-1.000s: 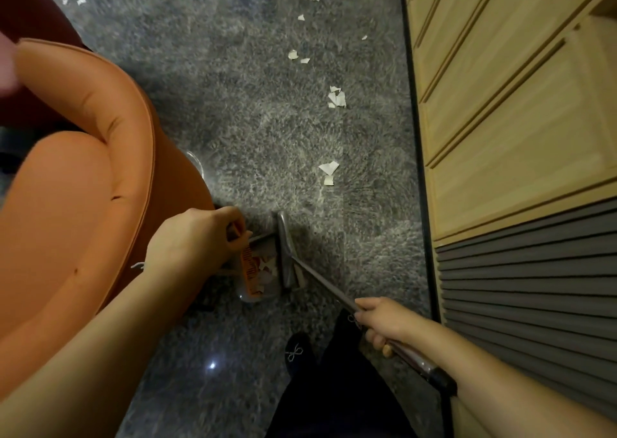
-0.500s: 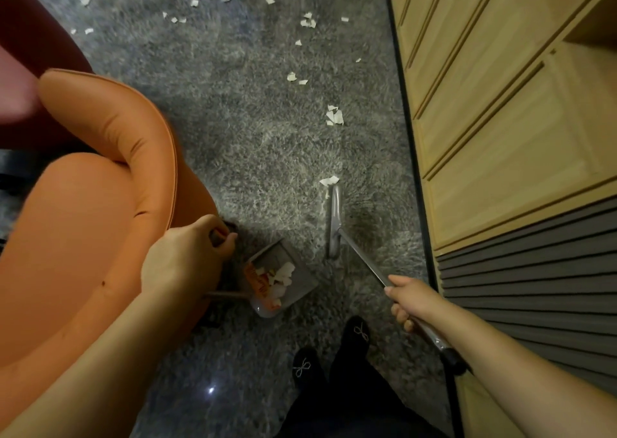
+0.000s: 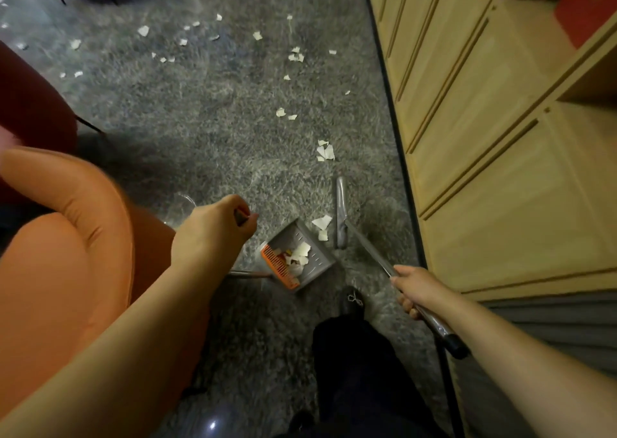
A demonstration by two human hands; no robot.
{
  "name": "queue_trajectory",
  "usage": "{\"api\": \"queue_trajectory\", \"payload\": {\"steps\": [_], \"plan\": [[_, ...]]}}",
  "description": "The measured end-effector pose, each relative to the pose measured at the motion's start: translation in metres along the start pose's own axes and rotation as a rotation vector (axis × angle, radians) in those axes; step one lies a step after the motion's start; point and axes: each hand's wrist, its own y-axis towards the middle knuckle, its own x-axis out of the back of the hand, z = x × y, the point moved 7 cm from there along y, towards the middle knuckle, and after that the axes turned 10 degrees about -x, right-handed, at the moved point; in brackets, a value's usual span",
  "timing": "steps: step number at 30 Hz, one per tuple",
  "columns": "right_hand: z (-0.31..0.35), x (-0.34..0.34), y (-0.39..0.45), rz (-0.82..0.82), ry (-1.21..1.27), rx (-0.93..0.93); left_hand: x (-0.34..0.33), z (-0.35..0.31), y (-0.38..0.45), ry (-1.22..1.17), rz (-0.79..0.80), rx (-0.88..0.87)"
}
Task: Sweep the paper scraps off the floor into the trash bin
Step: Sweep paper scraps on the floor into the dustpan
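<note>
A grey dustpan point(image 3: 317, 257) with an orange comb edge lies on the shaggy grey carpet and holds several white paper scraps. My left hand point(image 3: 217, 227) grips the top of the dustpan's upright handle. My right hand point(image 3: 417, 290) grips the long metal broom handle point(image 3: 370, 247). The broom head point(image 3: 340, 214) stands just right of the dustpan's mouth, with two scraps point(image 3: 322, 225) between them. A clump of scraps point(image 3: 325, 152) lies farther ahead, and several more scraps point(image 3: 295, 55) are scattered across the carpet. No trash bin is in sight.
An orange armchair point(image 3: 66, 254) fills the left side, close to my left arm. A light wooden cabinet point(image 3: 500, 137) with drawers runs along the right, its dark base edge beside the broom. My black shoe point(image 3: 352, 302) and dark trouser leg stand just behind the dustpan.
The broom head swung out from the dustpan towards the right, then drew two scraps back to the pan's mouth. The dustpan turned to face right. My view tilted up the carpet.
</note>
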Motion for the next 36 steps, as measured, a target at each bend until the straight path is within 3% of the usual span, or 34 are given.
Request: {"api": "queue_trajectory", "payload": {"steps": [7,11,19,23,31,36], "plan": [[0.098,0.05,0.05,0.011,-0.096,-0.049,-0.025,-0.038,0.137,0.084,0.183,-0.061],[0.142,0.066,0.076,0.042,-0.234,-0.073,-0.029,-0.042,0.191,0.125,0.211,-0.019],[0.18,0.032,0.085,0.169,-0.474,-0.041,-0.029,-0.042,0.223,0.145,0.163,-0.03],[0.185,0.017,0.076,0.265,-0.435,-0.09,-0.022,-0.024,0.226,0.128,0.135,-0.016],[0.222,0.01,0.051,0.208,-0.384,-0.006,0.002,0.013,0.233,0.029,0.129,0.08],[0.253,0.02,0.049,0.096,-0.342,0.056,0.005,0.017,0.246,-0.01,0.171,0.04]]}}
